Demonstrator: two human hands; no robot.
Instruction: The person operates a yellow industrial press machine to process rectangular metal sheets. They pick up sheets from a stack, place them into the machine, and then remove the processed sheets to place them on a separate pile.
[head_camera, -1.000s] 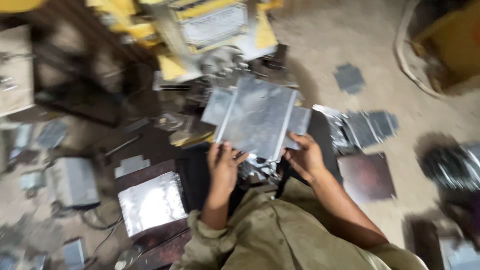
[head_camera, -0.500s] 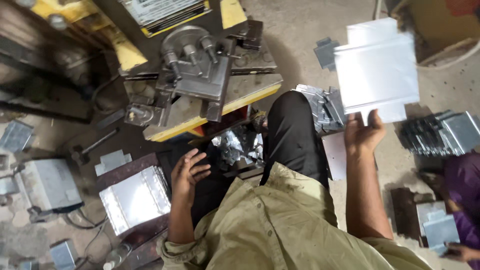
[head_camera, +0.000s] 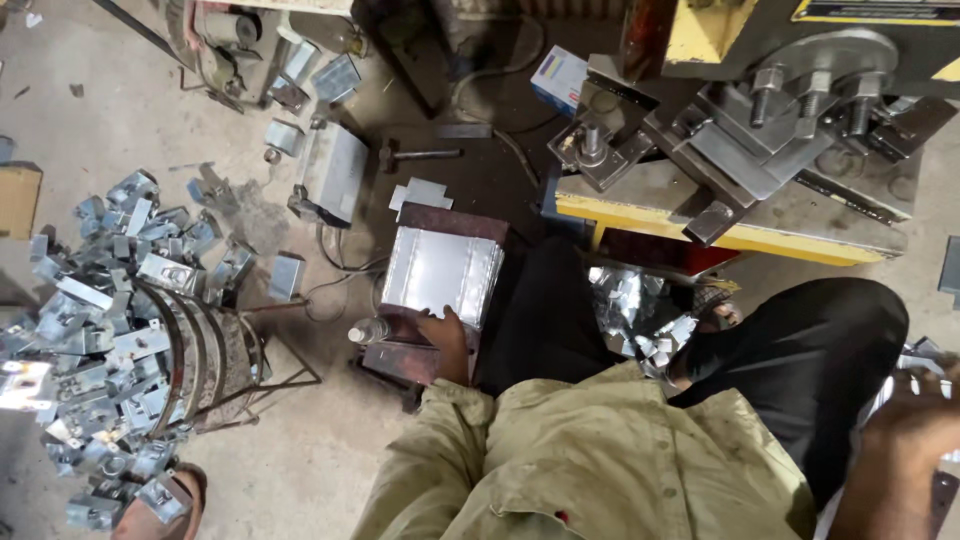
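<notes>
Sheets (head_camera: 441, 270) of thin bright metal lie stacked at my ten o'clock; my left hand (head_camera: 447, 335) rests fingers-spread on their near edge. Stiff, slick, sharp-edged, I judge: lift by opposite edges. Right hand (head_camera: 905, 425), four o'clock: grip unclear.

The dusty concrete floor (head_camera: 130, 110) carries everything. A heap of small metal brackets (head_camera: 110, 330) lies on it. A hammer (head_camera: 420, 155) lies near a rusty block (head_camera: 440, 290).

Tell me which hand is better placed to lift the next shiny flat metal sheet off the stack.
Left, probably: the left hand already rests on the shiny flat metal sheet, while the right hand is far off.
</notes>
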